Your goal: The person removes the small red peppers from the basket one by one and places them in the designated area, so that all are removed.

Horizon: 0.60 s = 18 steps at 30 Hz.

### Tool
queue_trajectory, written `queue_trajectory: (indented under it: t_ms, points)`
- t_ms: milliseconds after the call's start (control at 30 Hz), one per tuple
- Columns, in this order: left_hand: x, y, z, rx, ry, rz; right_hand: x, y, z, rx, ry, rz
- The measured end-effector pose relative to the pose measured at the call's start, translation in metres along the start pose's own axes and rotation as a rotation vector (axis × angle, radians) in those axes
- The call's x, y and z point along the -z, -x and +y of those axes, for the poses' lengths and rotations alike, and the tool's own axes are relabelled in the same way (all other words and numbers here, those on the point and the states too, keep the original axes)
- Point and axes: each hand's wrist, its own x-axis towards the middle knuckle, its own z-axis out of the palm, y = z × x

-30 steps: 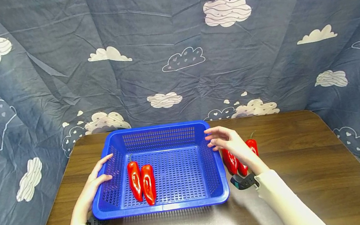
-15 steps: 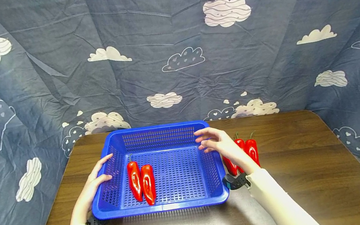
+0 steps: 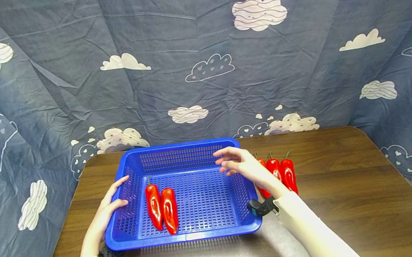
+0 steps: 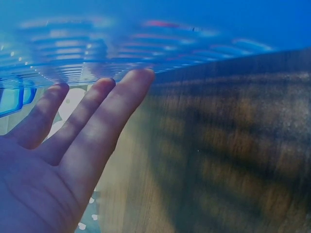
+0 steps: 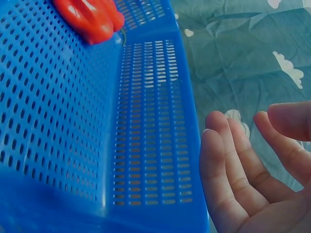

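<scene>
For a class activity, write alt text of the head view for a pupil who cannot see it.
A person's left hand grips the left side of a blue perforated basket containing two long red peppers, while the empty right hand hovers at its right side. Three more red peppers lie beside the basket on a wood-grain table, before cloud-print fabric.

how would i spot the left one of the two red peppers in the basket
Find the blue plastic basket on the brown wood-grain table. Two red peppers lie side by side toward its left end. Yours is the left pepper: its stem shows, while the right pepper shows none.
</scene>
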Motion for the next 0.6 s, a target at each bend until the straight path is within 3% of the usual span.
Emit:
queue_trajectory:
  t_ms: [233, 600]
  points:
    - [0.001, 0.000, 0.000, 0.023, -0.012, 0.007, -0.010, -0.006, -0.001, 0.019, -0.002, -0.037]
    - [0.000, 0.001, 0.001, -0.007, -0.034, 0.000, -0.030, -0.015, 0.000, 0.010, -0.013, -0.063]
